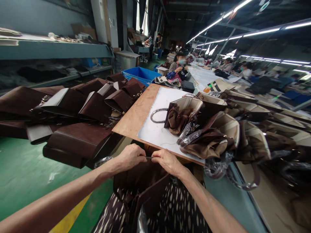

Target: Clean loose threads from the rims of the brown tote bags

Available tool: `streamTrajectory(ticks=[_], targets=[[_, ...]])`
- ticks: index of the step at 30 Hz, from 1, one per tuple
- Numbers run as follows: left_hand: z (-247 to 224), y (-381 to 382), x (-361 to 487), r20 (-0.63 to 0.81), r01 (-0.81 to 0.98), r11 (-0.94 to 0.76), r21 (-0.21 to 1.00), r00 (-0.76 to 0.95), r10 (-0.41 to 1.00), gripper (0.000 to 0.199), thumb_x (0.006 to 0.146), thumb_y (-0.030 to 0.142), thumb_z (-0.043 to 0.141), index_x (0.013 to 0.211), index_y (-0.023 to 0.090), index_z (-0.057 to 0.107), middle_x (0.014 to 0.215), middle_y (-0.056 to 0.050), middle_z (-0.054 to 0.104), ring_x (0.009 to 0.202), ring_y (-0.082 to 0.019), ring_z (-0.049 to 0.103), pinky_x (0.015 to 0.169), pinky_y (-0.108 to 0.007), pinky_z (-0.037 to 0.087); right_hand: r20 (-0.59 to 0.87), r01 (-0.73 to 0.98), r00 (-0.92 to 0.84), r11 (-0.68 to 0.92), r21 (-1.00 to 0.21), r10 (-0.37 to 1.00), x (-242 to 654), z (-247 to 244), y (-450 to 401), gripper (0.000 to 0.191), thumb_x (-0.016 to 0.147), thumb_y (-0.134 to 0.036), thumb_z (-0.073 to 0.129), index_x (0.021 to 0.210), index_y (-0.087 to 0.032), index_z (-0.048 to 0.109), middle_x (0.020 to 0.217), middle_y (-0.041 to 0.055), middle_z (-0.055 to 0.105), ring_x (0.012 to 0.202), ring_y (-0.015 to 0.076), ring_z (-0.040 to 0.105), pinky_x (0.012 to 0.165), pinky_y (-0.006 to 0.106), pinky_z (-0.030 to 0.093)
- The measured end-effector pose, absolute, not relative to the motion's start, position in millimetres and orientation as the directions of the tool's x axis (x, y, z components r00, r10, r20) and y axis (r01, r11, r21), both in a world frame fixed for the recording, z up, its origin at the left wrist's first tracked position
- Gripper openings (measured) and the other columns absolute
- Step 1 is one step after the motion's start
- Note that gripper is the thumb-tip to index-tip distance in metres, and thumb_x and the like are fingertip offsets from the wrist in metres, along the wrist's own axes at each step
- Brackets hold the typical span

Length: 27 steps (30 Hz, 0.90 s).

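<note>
A dark brown handbag [143,176] lies on my lap, over patterned cloth. Just above its far side, my left hand [132,157] and my right hand [167,160] are close together, both pinched. Between their fingertips runs a thin dark strip [149,157]; whether it is part of the handbag I cannot tell. Clear plastic wrap [142,220] shows at the bag's near end. Beyond my hands is a wooden board [136,113] with a white sheet [159,129] on it, where a plastic-wrapped handle loop [157,116] stands out from an open brown bag [181,115].
Stacked dark brown bags [77,139] fill the left side. On the right stand many open bags with pale edges [225,126], their wrapped handles [245,184] hanging over the edge. A blue bin [141,75] is behind the board. A masked person [178,66] sits farther back.
</note>
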<state>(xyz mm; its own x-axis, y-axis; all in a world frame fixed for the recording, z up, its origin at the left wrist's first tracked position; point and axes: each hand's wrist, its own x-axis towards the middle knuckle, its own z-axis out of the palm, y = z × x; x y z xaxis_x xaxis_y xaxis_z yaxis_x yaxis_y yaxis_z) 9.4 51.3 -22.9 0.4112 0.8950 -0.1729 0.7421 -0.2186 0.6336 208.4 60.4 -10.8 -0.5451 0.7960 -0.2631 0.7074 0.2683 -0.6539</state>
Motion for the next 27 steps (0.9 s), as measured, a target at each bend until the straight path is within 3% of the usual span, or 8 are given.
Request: streamTrajectory(ticks=[2, 6, 20, 24, 27], targets=[[-23, 49, -9, -0.166, 0.739, -0.209, 0.64, 0.399, 0.902, 0.017, 0.07, 0.03, 0.056, 0.069, 0.017, 0.067, 0.066, -0.002, 0.059, 0.066, -0.014, 0.05, 0.059, -0.021, 0.031, -0.277, 0.696, -0.534, 0.231, -0.679, 0.799, 210, -13, 61, 0.017, 0.073, -0.029, 0.05, 0.064, -0.017, 0.057, 0.056, -0.0041, 0.043, 0.06, 0.0101, 0.04, 0.058, 0.023, 0.027], [-26, 39, -36, -0.135, 0.609, -0.131, 0.782, 0.37, 0.919, 0.023, 0.074, 0.032, 0.051, 0.068, 0.014, 0.064, 0.076, -0.001, 0.055, 0.069, -0.012, 0.05, 0.061, -0.02, 0.034, -0.265, 0.667, -0.555, 0.232, -0.708, 0.788, 208, -15, 62, 0.018, 0.073, -0.03, 0.05, 0.063, -0.017, 0.055, 0.054, -0.0047, 0.04, 0.057, 0.0091, 0.038, 0.056, 0.023, 0.025], [-43, 30, -51, -0.13, 0.509, -0.024, 0.86, 0.264, 0.956, 0.028, 0.074, 0.036, 0.052, 0.058, 0.013, 0.058, 0.063, 0.001, 0.045, 0.06, -0.01, 0.04, 0.057, -0.022, 0.029, -0.316, 0.709, -0.469, 0.138, -0.692, 0.825, 214, -23, 56, 0.022, 0.075, -0.034, 0.048, 0.064, -0.016, 0.055, 0.054, -0.0042, 0.037, 0.056, 0.0095, 0.034, 0.053, 0.023, 0.023], [-49, 23, -54, -0.146, 0.462, 0.01, 0.887, 0.26, 0.955, 0.03, 0.073, 0.04, 0.054, 0.061, 0.013, 0.059, 0.063, 0.001, 0.046, 0.062, -0.011, 0.041, 0.058, -0.022, 0.029, -0.334, 0.67, -0.48, 0.093, -0.737, 0.811, 221, -20, 49, 0.028, 0.08, -0.039, 0.042, 0.066, -0.016, 0.051, 0.057, -0.0038, 0.038, 0.057, 0.0096, 0.034, 0.055, 0.022, 0.024], [-52, 18, -56, -0.177, 0.424, 0.059, 0.904, 0.247, 0.953, 0.032, 0.074, 0.043, 0.055, 0.067, 0.012, 0.06, 0.06, 0.001, 0.045, 0.062, -0.011, 0.039, 0.058, -0.022, 0.029, -0.307, 0.66, -0.524, 0.151, -0.736, 0.794, 227, -18, 44, 0.026, 0.082, -0.036, 0.039, 0.068, -0.017, 0.049, 0.062, -0.0035, 0.043, 0.062, 0.0102, 0.039, 0.06, 0.023, 0.027]])
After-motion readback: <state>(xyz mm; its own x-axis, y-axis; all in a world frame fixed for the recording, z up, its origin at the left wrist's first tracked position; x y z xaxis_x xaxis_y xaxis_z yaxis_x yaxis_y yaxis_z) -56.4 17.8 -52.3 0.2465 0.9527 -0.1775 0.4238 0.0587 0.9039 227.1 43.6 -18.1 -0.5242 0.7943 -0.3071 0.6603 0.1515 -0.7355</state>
